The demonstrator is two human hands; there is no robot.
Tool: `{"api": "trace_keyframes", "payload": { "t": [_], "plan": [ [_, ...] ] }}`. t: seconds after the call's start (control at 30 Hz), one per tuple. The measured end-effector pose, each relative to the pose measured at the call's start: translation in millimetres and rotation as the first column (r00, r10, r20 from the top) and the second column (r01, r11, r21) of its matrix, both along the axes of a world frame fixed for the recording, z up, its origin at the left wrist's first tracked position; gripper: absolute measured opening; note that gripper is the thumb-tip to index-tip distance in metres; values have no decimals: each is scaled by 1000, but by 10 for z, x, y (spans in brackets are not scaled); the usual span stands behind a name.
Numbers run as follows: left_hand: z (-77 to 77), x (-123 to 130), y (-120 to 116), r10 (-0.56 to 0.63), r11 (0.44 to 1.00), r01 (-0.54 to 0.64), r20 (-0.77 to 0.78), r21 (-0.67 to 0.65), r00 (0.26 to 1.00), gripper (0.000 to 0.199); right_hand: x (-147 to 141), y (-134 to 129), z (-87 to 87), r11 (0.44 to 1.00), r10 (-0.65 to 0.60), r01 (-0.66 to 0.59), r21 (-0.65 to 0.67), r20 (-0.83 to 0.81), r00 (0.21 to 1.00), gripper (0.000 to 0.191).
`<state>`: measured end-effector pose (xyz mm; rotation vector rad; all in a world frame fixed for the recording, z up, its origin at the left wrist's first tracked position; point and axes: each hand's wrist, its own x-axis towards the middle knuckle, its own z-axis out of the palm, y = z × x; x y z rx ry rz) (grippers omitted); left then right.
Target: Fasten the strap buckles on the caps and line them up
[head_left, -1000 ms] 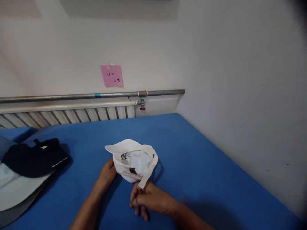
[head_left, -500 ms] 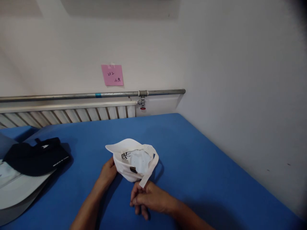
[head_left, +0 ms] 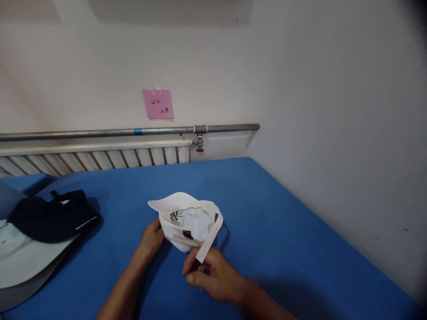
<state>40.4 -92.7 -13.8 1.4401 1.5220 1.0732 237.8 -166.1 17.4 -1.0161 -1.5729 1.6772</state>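
The right hand (head_left: 216, 275) has curled its fingers inward under the strap (head_left: 208, 244), whose end looks unfastened, with the cap (head_left: 185, 226) between it and the left hand (head_left: 152, 238), though whether either pinches anything is unclear.

"What is on the plain off-white wall (head_left: 316, 89)?"

"A square pink paper note (head_left: 158, 104), with dark handwriting that starts 252"

"And lower down?"

"A long grey metal pipe (head_left: 83, 134) with a bright blue band (head_left: 138, 132), and under it a white ribbed radiator (head_left: 126, 158) beside a small metal valve with a red handle (head_left: 200, 150)"

"Anything at the left?"

"A black cloth cap (head_left: 53, 218) with white lettering, partly over a pale cap with a curved brim (head_left: 36, 256); a grey brim (head_left: 35, 284) shows beneath"
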Motion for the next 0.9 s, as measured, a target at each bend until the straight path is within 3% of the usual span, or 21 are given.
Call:
{"api": "trace_keyframes", "payload": {
  "t": [0.1, 0.17, 0.23, 0.3, 0.37, 0.4, 0.53, 0.63, 0.7, 0.77, 0.83, 0.9],
  "plan": [
    [41, 21, -13, -38, 999, 38, 17, -34, 999, 25, 98, -18, 133, 971, -168, 194, 137, -177, 970, 7],
    [70, 37, -28, -47, 998, 48, 29, -49, 998, 30, 176, 12, 172, 923, -274, 324, 209, -236, 933, 6],
    [81, 48, -38, -50, 997, 52, 38, -55, 998, 32, 257, 72, 160, 829, -390, 455, 324, -248, 887, 5],
    [65, 46, -35, -52, 997, 55, 46, -52, 998, 29, 334, 153, 110, 697, -512, 560, 447, -236, 826, 6],
    [33, 28, -19, -49, 998, 51, 50, -44, 998, 29, 404, 242, 40, 595, -612, 594, 542, -174, 771, 12],
    [20, 14, -10, -39, 999, 41, 48, -36, 998, 32, 435, 283, 3, 570, -647, 581, 581, -119, 753, 16],
    [61, -41, -20, 101, 993, -101, -6, 69, 995, 40, 514, 388, -106, 546, -702, 424, 722, 119, 702, 23],
    [168, -26, -101, 190, 948, -148, -128, 281, 973, 35, 512, 387, -124, 518, -737, 305, 799, 236, 633, 21],
    [225, 28, -171, 194, 862, -39, -258, 505, 947, 29, 485, 362, -114, 545, -715, 224, 808, 309, 627, 19],
    [256, 109, -238, 192, 740, 123, -383, 661, 904, 26, 446, 331, -97, 572, -677, 161, 804, 352, 646, 17],
    [272, 198, -302, 192, 664, 238, -470, 708, 861, 27, 409, 306, -77, 583, -655, 120, 804, 377, 655, 17],
    [290, 283, -364, 205, 622, 307, -529, 720, 824, 35, 381, 289, -59, 601, -635, 83, 795, 413, 652, 18]
  ]
}}
